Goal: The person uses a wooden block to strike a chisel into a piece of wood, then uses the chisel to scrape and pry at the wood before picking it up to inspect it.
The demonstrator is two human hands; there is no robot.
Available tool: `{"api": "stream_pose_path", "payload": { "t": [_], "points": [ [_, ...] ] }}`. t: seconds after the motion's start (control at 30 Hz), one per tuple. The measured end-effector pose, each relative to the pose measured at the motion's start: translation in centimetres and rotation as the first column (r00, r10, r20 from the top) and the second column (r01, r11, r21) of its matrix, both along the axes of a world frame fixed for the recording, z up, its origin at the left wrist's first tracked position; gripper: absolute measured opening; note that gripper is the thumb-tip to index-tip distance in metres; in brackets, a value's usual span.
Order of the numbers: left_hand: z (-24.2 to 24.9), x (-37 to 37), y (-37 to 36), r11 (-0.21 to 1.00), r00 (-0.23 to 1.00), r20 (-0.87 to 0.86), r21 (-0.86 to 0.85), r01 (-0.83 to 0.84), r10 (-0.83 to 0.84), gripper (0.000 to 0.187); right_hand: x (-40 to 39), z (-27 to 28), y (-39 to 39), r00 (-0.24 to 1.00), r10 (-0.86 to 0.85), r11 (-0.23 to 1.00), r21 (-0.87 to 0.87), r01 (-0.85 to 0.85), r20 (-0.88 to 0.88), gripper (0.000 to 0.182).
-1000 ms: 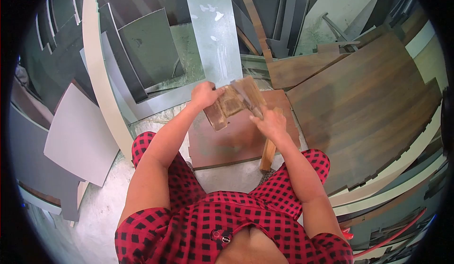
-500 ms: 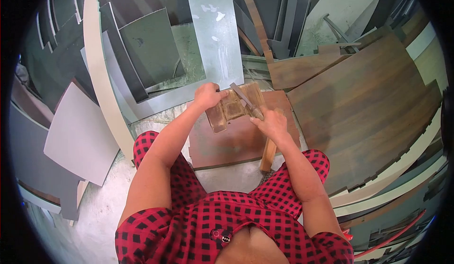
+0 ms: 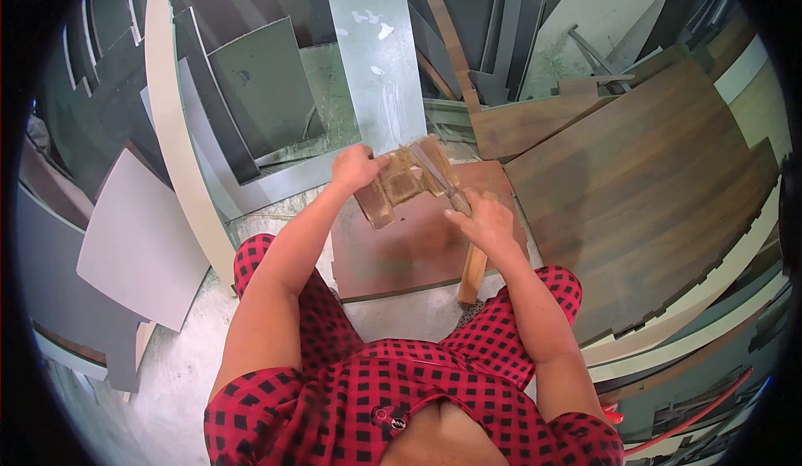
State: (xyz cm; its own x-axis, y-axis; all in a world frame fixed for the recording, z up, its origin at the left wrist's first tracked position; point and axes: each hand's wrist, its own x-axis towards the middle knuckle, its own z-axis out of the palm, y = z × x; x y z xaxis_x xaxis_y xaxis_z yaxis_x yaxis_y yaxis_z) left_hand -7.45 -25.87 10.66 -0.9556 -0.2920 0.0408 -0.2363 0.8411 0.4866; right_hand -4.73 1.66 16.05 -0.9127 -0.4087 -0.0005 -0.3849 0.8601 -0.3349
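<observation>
My left hand (image 3: 355, 168) grips the left edge of a notched wooden block (image 3: 401, 175), its thumb on the upper face. The block is tilted and has a squarish hollow in its middle and a gap on its near side. In my right hand (image 3: 484, 220) is a chisel (image 3: 433, 165), fingers wrapped round its handle. Its flat metal blade points up and left and overlaps the block's right part. Below the block lies a reddish-brown board (image 3: 401, 253). A wooden bar (image 3: 474, 274) extends toward my knee from under my right hand, its far end hidden.
A large dark brown wood panel (image 3: 643, 190) lies to the right. Grey and dark sheets (image 3: 267, 86) stand at the back left, beside a pale curved strip (image 3: 180, 132). A white sheet (image 3: 142, 240) leans at the left. A light grey board (image 3: 378, 57) runs away in front.
The notched block has shifted slightly left and turned a little in my left hand. The chisel blade has moved slightly along its right part, with my right hand still around the handle.
</observation>
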Motion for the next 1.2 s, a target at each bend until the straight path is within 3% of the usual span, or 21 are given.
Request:
{"api": "stream_pose_path", "payload": {
  "t": [0.1, 0.17, 0.3, 0.4, 0.47, 0.6, 0.7, 0.77, 0.8, 0.87, 0.9, 1.0, 1.13, 1.2],
  "points": [
    [-0.4, 0.1, -0.5, 0.997, 0.997, 0.0, 0.034, -0.071, 0.071, 0.05, 0.7, -0.4, 0.2, 1.0, 0.025, 1.0, -0.008, -0.025, 0.013, 0.045],
    [-0.1, 0.2, 0.6, 1.0, 1.0, 0.031, 0.018, -0.005, 0.005, 0.048, -0.3, -2.6, -0.1, 0.999, 0.041, 0.999, 0.026, -0.042, 0.024, 0.046],
    [1.2, 0.6, 1.8, 0.996, 0.995, 0.082, 0.071, 0.053, -0.058, 0.048, -1.8, -1.8, -0.7, 0.999, -0.031, 0.999, 0.023, 0.031, 0.008, 0.047],
    [1.0, 0.4, 0.9, 0.998, 0.997, 0.077, 0.054, -0.013, 0.008, 0.048, -0.8, 0.1, -0.2, 0.995, -0.067, 0.998, -0.009, 0.068, 0.071, 0.047],
    [0.7, 0.4, 0.0, 0.997, 0.996, 0.058, 0.041, -0.071, 0.068, 0.048, 0.4, 0.1, 0.1, 0.998, 0.018, 1.0, -0.01, -0.018, 0.053, 0.048],
    [0.3, 0.1, 0.7, 0.995, 0.996, 0.093, 0.093, -0.022, 0.014, 0.048, -1.4, -3.5, -0.5, 0.997, 0.009, 0.999, 0.031, -0.011, 0.072, 0.05],
    [0.6, -0.2, 1.4, 0.988, 0.99, 0.113, 0.138, 0.069, -0.084, 0.048, -2.7, -1.6, -0.7, 0.981, -0.151, 0.987, -0.044, 0.157, 0.12, 0.053],
    [-0.1, -0.4, 0.8, 0.994, 0.997, 0.059, 0.093, -0.051, 0.045, 0.048, -3.0, -0.7, -0.1, 0.976, -0.199, 0.922, -0.32, 0.217, 0.089, 0.055],
    [-0.9, -0.4, 0.0, 0.995, 0.997, 0.061, 0.089, -0.047, 0.041, 0.048, -3.3, -0.7, 0.2, 0.972, -0.177, 0.89, -0.396, 0.226, 0.158, 0.057],
    [-3.0, -0.6, -2.5, 0.958, 0.957, 0.049, 0.0, -0.287, 0.286, 0.049, -3.1, -0.7, 1.0, 0.974, -0.144, 0.87, -0.447, 0.208, 0.173, 0.057],
    [-3.6, -0.5, -3.6, 0.96, 0.959, 0.052, -0.001, -0.28, 0.28, 0.049, -3.0, -0.8, 1.5, 0.977, -0.106, 0.85, -0.492, 0.186, 0.185, 0.058],
    [-5.7, 0.4, -5.1, 0.953, 0.942, 0.145, -0.054, -0.299, 0.304, 0.049, -2.7, -0.9, 2.2, 0.959, -0.147, 0.892, -0.385, 0.235, 0.244, 0.059],
    [-10.0, 1.6, -2.6, 0.992, 0.945, 0.325, 0.107, -0.07, 0.032, 0.048, -2.4, -1.5, 2.5, 0.963, -0.144, 0.931, -0.299, 0.21, 0.228, 0.058],
    [-13.3, 2.2, -1.0, 0.984, 0.929, 0.368, 0.177, -0.029, -0.039, 0.046, -2.1, -1.2, 2.3, 0.966, -0.148, 0.968, -0.167, 0.185, 0.214, 0.06]
  ]
}}
